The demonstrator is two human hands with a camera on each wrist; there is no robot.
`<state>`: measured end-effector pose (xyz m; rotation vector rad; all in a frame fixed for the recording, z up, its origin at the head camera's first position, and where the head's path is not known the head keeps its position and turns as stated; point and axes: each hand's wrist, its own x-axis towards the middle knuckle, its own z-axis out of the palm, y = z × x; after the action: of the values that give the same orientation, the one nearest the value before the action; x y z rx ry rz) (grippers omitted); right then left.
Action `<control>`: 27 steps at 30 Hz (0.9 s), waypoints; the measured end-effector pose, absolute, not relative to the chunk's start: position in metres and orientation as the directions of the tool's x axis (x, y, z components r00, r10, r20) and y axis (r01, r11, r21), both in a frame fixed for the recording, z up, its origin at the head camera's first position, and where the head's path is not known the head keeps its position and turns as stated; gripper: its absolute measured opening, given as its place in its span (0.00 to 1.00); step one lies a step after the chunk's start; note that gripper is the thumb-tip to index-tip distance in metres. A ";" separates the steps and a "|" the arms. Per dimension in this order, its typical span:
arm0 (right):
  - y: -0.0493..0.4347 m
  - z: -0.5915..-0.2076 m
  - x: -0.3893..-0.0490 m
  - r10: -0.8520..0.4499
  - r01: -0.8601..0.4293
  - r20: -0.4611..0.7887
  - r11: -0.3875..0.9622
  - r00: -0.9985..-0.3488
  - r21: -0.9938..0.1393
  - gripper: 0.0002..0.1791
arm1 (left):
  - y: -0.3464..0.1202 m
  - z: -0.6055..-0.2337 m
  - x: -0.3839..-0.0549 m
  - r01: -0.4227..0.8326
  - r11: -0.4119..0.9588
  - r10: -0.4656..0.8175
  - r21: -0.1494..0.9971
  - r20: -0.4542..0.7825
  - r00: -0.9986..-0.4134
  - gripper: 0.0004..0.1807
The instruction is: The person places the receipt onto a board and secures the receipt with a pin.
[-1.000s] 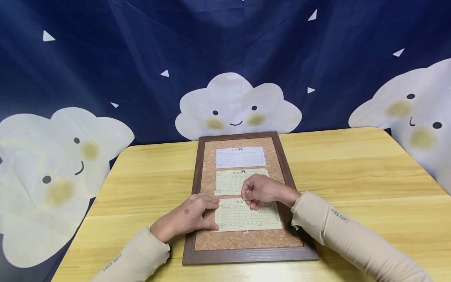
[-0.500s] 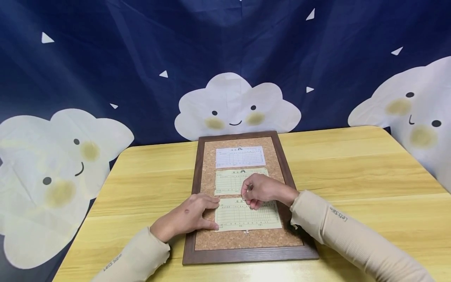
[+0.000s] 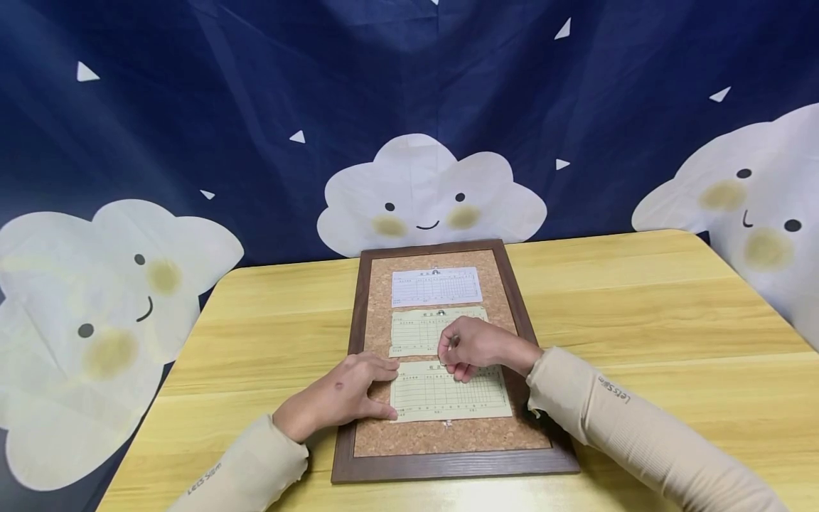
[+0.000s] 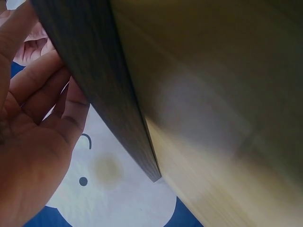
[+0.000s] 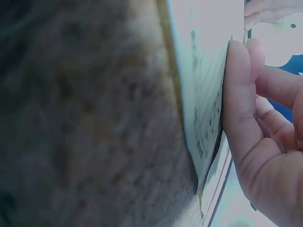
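Observation:
A cork board (image 3: 377, 441) in a dark brown frame lies on the table. Three printed form sheets run down it: a white sheet (image 3: 409, 288) at the top, a yellowish middle sheet (image 3: 409, 336) and a yellowish lowest sheet (image 3: 429, 395). My right hand (image 3: 476, 345) pinches a small push pin at the top edge of the lowest sheet, almost wholly hidden by the fingers. My left hand (image 3: 345, 390) rests on the board, its fingertips touching that sheet's left edge. In the right wrist view, the right fingers (image 5: 239, 94) press close against the paper.
Shiny push pins, an upper one (image 3: 436, 272) and a middle one (image 3: 441, 313), sit at the tops of the other sheets. A small shiny piece (image 3: 447, 424) lies on the cork below the lowest sheet. Behind the wooden table (image 3: 640, 299) hangs a blue cloud-print curtain (image 3: 256, 107).

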<state>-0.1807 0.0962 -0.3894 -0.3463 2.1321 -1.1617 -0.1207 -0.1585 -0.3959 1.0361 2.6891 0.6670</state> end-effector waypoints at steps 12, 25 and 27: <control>0.096 -0.390 -0.181 -0.514 0.097 -0.437 0.561 -0.738 -0.822 0.06 | -0.159 -0.396 -0.120 0.586 0.657 0.671 0.474 -0.012 -0.742 0.31; 0.095 -0.389 -0.180 -0.514 0.097 -0.439 0.562 -0.737 -0.821 0.05 | -0.159 -0.397 -0.120 0.588 0.656 0.671 0.473 -0.010 -0.741 0.30; 0.095 -0.389 -0.180 -0.515 0.095 -0.439 0.564 -0.736 -0.820 0.05 | -0.159 -0.397 -0.119 0.585 0.657 0.670 0.475 -0.012 -0.742 0.31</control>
<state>-0.1799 0.0948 -0.3893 -0.3349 2.1251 -1.1688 -0.1192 -0.1589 -0.3970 1.0287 2.6867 0.6731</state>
